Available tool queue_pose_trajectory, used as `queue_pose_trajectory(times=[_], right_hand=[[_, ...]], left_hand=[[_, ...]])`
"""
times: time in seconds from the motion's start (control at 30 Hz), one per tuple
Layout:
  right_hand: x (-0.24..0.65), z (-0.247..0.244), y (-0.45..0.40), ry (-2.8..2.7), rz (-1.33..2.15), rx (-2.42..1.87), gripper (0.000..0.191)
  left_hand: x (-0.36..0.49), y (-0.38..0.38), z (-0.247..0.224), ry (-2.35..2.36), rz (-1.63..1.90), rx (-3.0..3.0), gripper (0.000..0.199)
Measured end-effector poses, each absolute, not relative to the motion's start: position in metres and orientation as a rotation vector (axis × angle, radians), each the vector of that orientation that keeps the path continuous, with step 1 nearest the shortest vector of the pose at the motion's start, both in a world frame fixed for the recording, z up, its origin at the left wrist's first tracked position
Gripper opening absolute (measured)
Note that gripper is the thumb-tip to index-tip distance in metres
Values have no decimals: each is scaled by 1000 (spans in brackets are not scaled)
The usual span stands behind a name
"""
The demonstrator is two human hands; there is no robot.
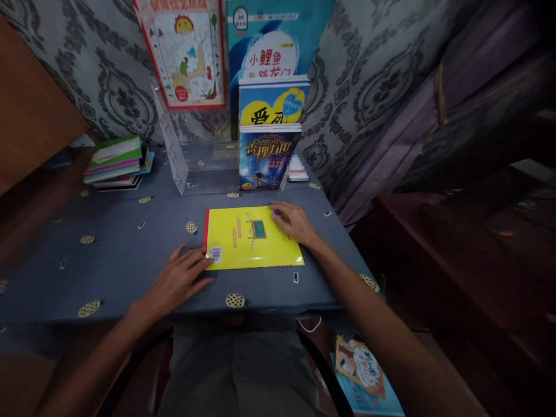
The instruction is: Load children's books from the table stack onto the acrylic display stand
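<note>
A thin yellow book (230, 231) with a red spine lies flat on the cloth-covered table, its barcode at the lower left corner. My left hand (185, 275) rests at that corner with fingers spread, the fingertips touching the book's edge. On the book's upper right part lies my right hand (293, 223), its fingers stretched over the cover. Beyond the book stands a clear acrylic rack (174, 153). Several upright books fill its right side, with a dark blue book (266, 159) in front and a yellow-and-blue book (273, 104) behind it.
A stack of books (115, 159) sits at the table's back left. A red-bordered picture book (186, 55) and a tall teal book (278, 35) stand at the back. Patterned curtains (360, 69) hang behind. More books (365, 376) lie low at the right, below the table.
</note>
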State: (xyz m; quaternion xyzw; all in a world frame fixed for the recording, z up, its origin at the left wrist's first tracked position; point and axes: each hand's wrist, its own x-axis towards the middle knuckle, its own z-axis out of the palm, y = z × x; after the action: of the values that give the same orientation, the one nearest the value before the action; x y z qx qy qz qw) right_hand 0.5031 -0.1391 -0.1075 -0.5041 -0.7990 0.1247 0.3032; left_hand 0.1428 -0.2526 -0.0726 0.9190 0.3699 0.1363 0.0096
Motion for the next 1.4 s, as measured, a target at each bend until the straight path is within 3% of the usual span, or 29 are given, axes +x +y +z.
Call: queue_pose_trajectory(times=[0.33,0.53,0.77,1.4], right_hand=[[487,-88,-162,-2032,217,-1503,34],[481,-83,-167,-2053,312,-1427,38],[482,-78,-167,-2032,379,-1373,45],[488,-73,-166,-2052,483,-1291,43]], left_hand=[[144,-246,-78,1226,393,3030,32],[156,-245,-64,902,67,3191,32],[197,-261,-56,758,-172,3267,49],[190,-261,-65,746,-127,3368,66]])
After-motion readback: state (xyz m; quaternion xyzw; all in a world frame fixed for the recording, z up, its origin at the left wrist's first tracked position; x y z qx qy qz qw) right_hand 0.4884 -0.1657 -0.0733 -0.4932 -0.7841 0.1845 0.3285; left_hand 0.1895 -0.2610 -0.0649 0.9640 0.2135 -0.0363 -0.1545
